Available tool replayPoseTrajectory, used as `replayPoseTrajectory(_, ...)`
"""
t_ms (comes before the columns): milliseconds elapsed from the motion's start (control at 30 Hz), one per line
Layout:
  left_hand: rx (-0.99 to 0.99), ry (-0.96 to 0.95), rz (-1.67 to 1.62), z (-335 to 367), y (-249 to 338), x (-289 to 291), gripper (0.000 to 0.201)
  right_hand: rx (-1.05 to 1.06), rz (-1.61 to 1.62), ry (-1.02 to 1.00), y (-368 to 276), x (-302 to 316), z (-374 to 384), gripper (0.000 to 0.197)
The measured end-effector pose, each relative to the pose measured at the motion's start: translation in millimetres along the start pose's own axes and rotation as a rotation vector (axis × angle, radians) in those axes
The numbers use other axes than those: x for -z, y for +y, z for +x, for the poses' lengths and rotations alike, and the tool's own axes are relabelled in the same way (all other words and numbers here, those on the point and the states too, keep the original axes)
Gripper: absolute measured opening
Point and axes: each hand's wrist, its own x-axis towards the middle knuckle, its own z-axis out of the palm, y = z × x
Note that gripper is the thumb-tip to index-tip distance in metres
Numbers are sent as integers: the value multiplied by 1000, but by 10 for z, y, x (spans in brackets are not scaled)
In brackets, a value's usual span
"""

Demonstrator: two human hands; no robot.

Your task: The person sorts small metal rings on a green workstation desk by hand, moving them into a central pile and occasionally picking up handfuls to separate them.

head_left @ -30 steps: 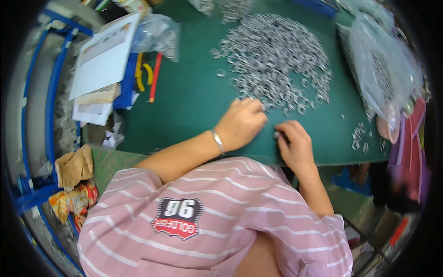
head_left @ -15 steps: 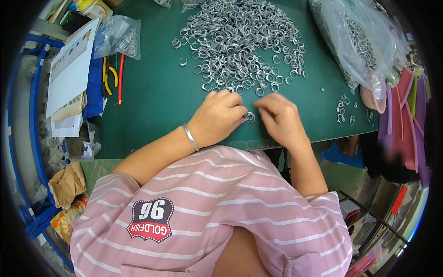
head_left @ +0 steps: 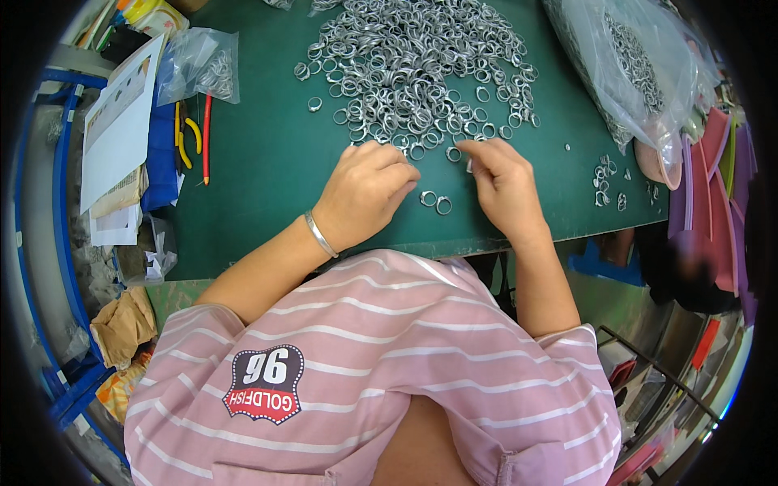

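A big heap of silver metal rings [head_left: 421,69] lies spread over the green table. At its near edge my left hand [head_left: 365,190] rests with its fingers curled in, a silver bangle [head_left: 319,235] on its wrist. Whatever those fingers hold, if anything, is hidden. My right hand [head_left: 506,186] is open, its forefinger reaching to a single ring [head_left: 453,154] just off the heap, thumb apart below. Whether it touches that ring I cannot tell. Between my hands, a pair of loose rings [head_left: 436,202] lies side by side on the tabletop.
Far right stands a clear plastic bag [head_left: 640,73] of rings, with a small scatter of rings [head_left: 601,180] nearer me. Yellow-handled pliers [head_left: 188,138], a red pencil [head_left: 207,142], papers [head_left: 121,121] and a small bag [head_left: 215,71] lie at left. The table's front edge [head_left: 583,236] runs before me.
My hands have drawn apart and moved slightly away from me toward the heap. Two rings now lie uncovered between them, where one showed beside my left fingers.
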Motion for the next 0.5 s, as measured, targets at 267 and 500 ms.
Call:
replayPoseTrajectory(267,-85,-115,29,-82,59,-137,17,46,62,-70,-67,-28,-78,28)
replayPoseTrajectory(500,-57,-121,0,-83,110,-128,23,85,83,-201,-218,9,-381,28)
